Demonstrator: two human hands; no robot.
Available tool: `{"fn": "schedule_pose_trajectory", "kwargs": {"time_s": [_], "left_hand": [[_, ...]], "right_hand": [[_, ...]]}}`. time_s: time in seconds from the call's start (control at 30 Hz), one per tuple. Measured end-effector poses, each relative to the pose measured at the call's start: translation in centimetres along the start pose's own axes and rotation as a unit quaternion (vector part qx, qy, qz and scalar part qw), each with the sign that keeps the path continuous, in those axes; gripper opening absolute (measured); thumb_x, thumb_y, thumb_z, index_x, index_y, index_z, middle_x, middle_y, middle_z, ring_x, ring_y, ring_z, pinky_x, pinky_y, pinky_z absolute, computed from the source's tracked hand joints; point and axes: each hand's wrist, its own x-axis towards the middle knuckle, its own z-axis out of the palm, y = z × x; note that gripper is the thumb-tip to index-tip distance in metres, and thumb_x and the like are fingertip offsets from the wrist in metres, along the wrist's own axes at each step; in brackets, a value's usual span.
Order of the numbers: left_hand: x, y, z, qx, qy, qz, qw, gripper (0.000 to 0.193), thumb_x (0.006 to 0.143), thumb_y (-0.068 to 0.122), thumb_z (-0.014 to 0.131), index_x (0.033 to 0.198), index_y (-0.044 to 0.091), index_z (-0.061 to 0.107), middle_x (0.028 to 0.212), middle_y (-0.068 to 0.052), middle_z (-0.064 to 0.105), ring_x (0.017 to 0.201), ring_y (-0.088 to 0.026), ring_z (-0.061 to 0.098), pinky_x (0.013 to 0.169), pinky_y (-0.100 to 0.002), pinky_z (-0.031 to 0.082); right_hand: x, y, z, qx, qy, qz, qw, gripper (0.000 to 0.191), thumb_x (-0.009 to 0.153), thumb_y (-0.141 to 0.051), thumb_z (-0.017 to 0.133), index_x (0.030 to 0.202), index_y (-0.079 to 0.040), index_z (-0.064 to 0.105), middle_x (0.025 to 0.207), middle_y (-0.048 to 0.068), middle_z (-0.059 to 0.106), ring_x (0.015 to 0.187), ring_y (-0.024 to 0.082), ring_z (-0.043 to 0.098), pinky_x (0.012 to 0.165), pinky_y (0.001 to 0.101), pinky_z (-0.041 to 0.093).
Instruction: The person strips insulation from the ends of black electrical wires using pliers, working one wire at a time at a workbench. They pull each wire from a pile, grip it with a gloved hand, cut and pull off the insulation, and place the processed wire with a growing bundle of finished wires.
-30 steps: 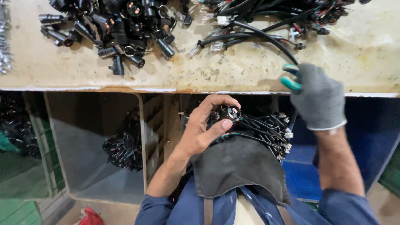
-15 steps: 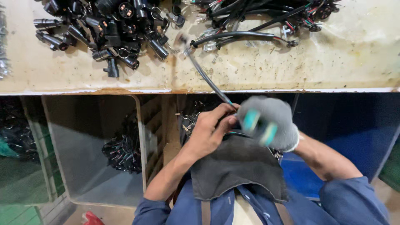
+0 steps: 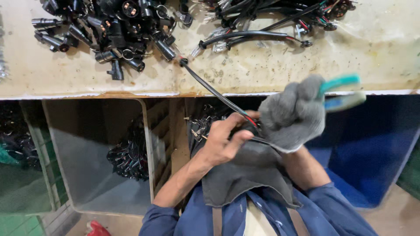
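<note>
Two hands are seen just below the front edge of the worn workbench [image 3: 262, 74]: the bare left hand [image 3: 223, 142] is closed around a black sleeved cable [image 3: 210, 87] at its near end, over a dark grey cloth [image 3: 249, 175] spread on the lap, while the right hand [image 3: 293, 116], in a grey knit glove, is clenched on teal-handled pliers [image 3: 343, 89] touching that same end. From the hands the cable is stretched up and across the bench edge to a pile of black connectors [image 3: 109, 26] at the bench's far left, and a bundle of black wire harnesses [image 3: 271, 17] is heaped at its far right. Under the bench a grey bin [image 3: 83, 144] with more black parts is set to the left and a blue bin [image 3: 376, 148] to the right.
</note>
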Motion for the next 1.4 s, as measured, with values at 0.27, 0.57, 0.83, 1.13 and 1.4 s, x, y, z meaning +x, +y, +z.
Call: {"fn": "schedule_pose_trajectory", "kwargs": {"time_s": [0.27, 0.57, 0.83, 1.13, 1.4], "left_hand": [[0.5, 1.6, -4.2, 0.487, -0.298, -0.058, 0.819, 0.055, 0.09, 0.03, 0.071, 0.139, 0.011, 0.056, 0.089, -0.012, 0.072, 0.081, -0.032, 0.071, 0.066, -0.045, 0.054], [7.0, -0.7, -18.8, 0.671, 0.107, 0.203, 0.705, 0.031, 0.099, 0.006, 0.069, 0.128, 0.018, 0.067, 0.159, -0.015, 0.054, 0.15, -0.033, 0.041, 0.129, -0.051, 0.023], [4.9, -1.1, -6.3, -0.371, 0.083, 0.007, 0.925, 0.054, 0.099, 0.037, 0.071, 0.141, 0.01, 0.05, 0.087, -0.003, 0.061, 0.078, -0.013, 0.06, 0.078, -0.034, 0.054], [1.2, -0.8, -1.2, -0.26, -0.016, -0.12, 0.958, 0.033, 0.111, 0.03, 0.058, 0.133, 0.006, 0.056, 0.084, 0.004, 0.053, 0.068, -0.003, 0.044, 0.06, -0.02, 0.036], [0.5, -0.8, -0.5, -0.344, 0.009, -0.216, 0.914, 0.033, 0.111, 0.033, 0.055, 0.129, 0.007, 0.057, 0.073, 0.005, 0.046, 0.057, -0.002, 0.035, 0.047, -0.02, 0.027]], "right_hand": [[7.4, -5.9, -1.8, -0.893, -0.149, -0.239, 0.352, 0.022, 0.089, 0.007, 0.076, 0.107, -0.001, 0.065, 0.111, 0.019, 0.066, 0.089, 0.029, 0.067, 0.067, 0.0389, 0.055], [3.8, -5.4, -3.5, -0.922, -0.145, -0.16, 0.32, 0.033, 0.072, -0.005, 0.077, 0.102, -0.01, 0.065, 0.103, 0.014, 0.067, 0.091, 0.037, 0.066, 0.074, 0.0465, 0.054], [6.9, -5.6, -2.8, -0.879, -0.181, -0.125, 0.423, 0.031, 0.093, -0.009, 0.081, 0.118, -0.005, 0.062, 0.097, 0.013, 0.069, 0.084, 0.033, 0.069, 0.07, 0.0411, 0.055], [2.8, -4.7, 1.0, -0.735, -0.406, -0.172, 0.516, 0.024, 0.077, -0.01, 0.082, 0.098, -0.011, 0.069, 0.084, 0.008, 0.069, 0.072, 0.028, 0.067, 0.062, 0.0397, 0.05], [0.6, -2.4, -1.1, -0.603, -0.131, -0.016, 0.787, 0.014, 0.1, -0.022, 0.064, 0.095, -0.009, 0.063, 0.081, 0.005, 0.063, 0.069, 0.019, 0.061, 0.065, 0.0316, 0.048]]}}
